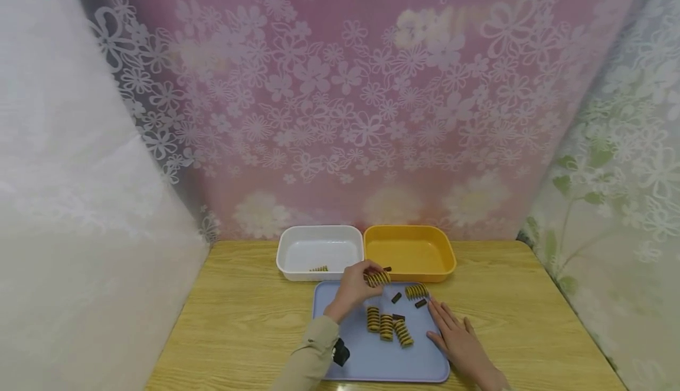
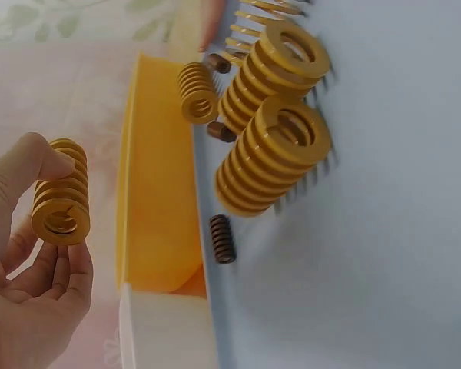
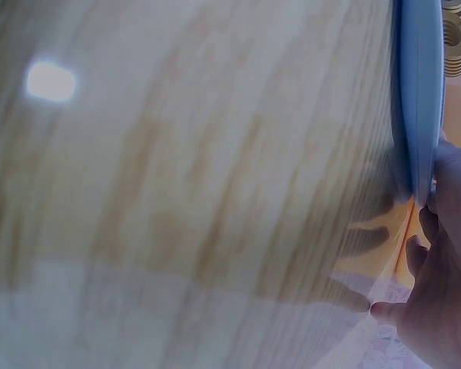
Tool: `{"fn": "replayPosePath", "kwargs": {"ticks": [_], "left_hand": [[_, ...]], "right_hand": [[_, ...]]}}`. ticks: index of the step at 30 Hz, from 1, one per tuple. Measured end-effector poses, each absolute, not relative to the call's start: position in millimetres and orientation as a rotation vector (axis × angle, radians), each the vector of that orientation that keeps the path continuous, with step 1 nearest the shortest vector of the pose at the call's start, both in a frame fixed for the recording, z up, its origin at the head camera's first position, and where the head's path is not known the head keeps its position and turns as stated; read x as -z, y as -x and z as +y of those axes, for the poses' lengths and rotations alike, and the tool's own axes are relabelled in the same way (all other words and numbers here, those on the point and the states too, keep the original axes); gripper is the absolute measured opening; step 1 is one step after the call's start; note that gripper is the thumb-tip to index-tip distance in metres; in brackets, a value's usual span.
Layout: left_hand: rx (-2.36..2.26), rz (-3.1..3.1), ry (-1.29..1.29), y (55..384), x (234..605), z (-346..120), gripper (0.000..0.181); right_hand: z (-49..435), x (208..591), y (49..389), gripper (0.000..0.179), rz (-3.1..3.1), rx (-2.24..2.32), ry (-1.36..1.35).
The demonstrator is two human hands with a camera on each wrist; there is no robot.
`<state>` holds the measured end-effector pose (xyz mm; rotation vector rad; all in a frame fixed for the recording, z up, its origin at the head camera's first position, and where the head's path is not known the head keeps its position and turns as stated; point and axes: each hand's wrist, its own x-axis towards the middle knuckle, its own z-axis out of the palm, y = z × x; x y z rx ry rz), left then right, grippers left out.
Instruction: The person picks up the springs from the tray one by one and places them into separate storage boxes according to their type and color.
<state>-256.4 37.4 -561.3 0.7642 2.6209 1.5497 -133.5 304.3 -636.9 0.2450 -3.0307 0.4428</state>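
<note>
1. In the head view, a yellow spring (image 1: pixel 379 279) is held above the far edge of the blue tray (image 1: pixel 366 364), pinched between the thumb and fingers of the left hand (image 1: pixel 355 287).
2. Its open bore is shown end-on only by the left wrist view; from the head, mainly its side coils are seen.
3. On the tray, four more yellow springs (image 1: pixel 386 327) and small dark springs (image 1: pixel 396 297) are laid; the dark coils are made distinct by the left wrist view.
4. Beyond the tray, a white bin (image 1: pixel 319 249) and an orange bin (image 1: pixel 409 252) are set side by side. Yellow coils (image 1: pixel 319 269) inside the white one are revealed only from the head.
5. The tray's right rim is touched by the right hand (image 1: pixel 459 341), its fingers outstretched and nothing gripped.
6. By the right wrist view alone, that hand's reflection is shown on the glossy tabletop (image 3: pixel 215 192) beside the tray.
</note>
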Motion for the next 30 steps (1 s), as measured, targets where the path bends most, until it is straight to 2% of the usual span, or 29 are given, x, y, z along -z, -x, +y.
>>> {"fn": "replayPosePath", "kwargs": {"ticks": [13, 22, 30], "left_hand": [[-1.618, 2.684, -0.671, 266, 549, 2, 0.034], [-1.610, 2.803, -0.604, 294, 549, -45, 0.032], [-1.459, 2.863, -0.431, 322, 546, -81, 0.030]], "right_hand": [[302, 633, 133, 0.067, -3.049, -0.446, -0.236], [304, 635, 134, 0.067, -3.038, -0.437, -0.234], [303, 637, 134, 0.067, -3.039, -0.449, -0.239]]}}
